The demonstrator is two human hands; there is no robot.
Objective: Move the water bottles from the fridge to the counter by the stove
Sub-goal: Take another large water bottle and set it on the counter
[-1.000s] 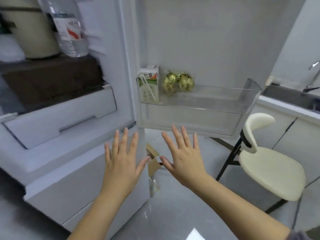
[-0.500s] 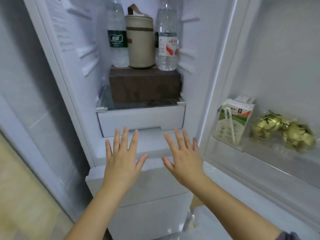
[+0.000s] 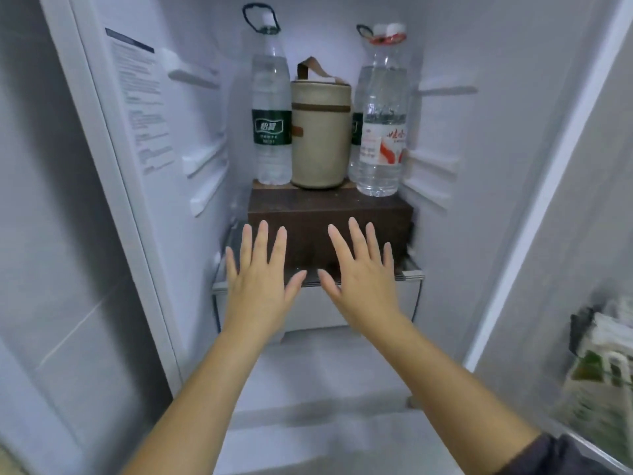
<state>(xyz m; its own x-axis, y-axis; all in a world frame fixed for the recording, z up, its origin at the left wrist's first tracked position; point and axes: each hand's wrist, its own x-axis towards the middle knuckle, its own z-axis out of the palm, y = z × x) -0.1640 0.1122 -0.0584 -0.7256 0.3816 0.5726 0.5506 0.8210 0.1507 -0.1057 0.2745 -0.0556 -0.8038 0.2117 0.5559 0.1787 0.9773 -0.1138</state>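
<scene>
Head view: left hand (image 3: 257, 275) and right hand (image 3: 363, 274) reach flat, fingers spread, before 2 water bottles (image 3: 271, 111).

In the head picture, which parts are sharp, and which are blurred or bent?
Head view: green-label bottle, red-label bottle, left hand and right hand are sharp; door-shelf packages at right edge are blurred; fridge walls lean outward, wide-angle distortion.

Clear glossy plastic bottles (image 3: 271, 108), paper-look labels. Beige canister (image 3: 321, 135): matt fabric-like, brown strap. Dark box (image 3: 329, 214): matt woodgrain. Fridge walls (image 3: 191, 132): smooth white plastic.
</scene>
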